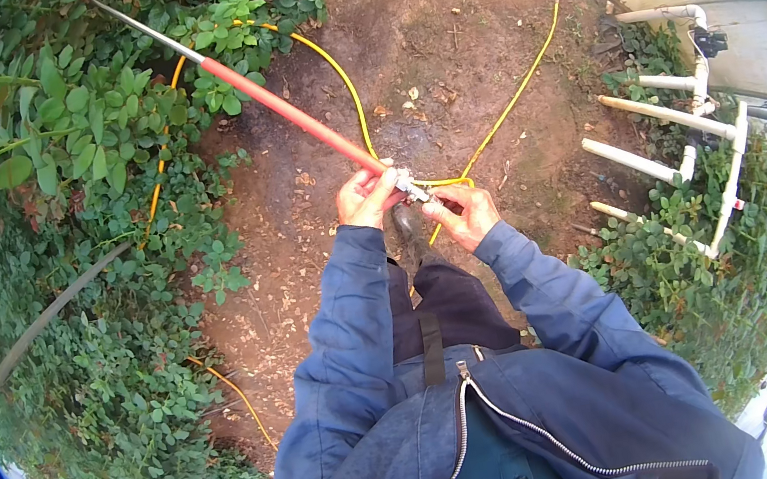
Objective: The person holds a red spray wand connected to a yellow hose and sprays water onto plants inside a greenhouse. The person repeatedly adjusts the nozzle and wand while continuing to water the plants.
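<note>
A long spray lance (290, 112) with a red sleeve and a bare metal front tube slants up and to the left, its far end among the leaves. My left hand (369, 196) grips the lower end of the red sleeve, thumb on top. Just behind it is a metal valve fitting (409, 186). My right hand (464, 212) holds the rear of this fitting between thumb and fingers. A yellow hose (446, 182) runs close by my right hand; its exact joint to the fitting is hidden by the fingers.
Leafy rose bushes (98, 310) fill the left side, with a grey bent pipe (55, 325) among them. White PVC pipes (699, 80) stand at the right beside a translucent sheet wall (755, 2). The yellow hose loops across the bare soil (439, 25) before my boots.
</note>
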The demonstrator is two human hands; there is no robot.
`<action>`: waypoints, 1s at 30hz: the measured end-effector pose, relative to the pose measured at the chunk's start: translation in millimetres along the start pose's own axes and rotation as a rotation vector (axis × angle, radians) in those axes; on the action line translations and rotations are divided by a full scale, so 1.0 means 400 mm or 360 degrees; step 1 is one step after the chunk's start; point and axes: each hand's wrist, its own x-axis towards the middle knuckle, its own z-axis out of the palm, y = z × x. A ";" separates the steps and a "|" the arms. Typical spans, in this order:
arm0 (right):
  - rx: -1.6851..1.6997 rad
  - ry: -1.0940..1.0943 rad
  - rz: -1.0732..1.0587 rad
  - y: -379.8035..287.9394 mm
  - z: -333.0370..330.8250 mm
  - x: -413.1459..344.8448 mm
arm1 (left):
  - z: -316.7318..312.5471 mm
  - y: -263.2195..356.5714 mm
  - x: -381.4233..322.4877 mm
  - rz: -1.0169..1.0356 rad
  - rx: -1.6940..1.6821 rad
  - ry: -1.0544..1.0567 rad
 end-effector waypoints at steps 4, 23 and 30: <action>0.0139 -0.0101 0.0120 -0.015 -0.018 0.005 | 0.007 0.019 -0.007 0.0015 -0.0166 -0.0200; 0.0046 0.0050 -0.0155 -0.006 -0.011 -0.014 | 0.044 0.030 -0.075 -0.0387 0.0042 -0.0044; 0.0085 -0.0073 -0.0049 -0.052 -0.038 -0.013 | -0.004 0.023 -0.094 -0.0388 -0.0271 -0.0520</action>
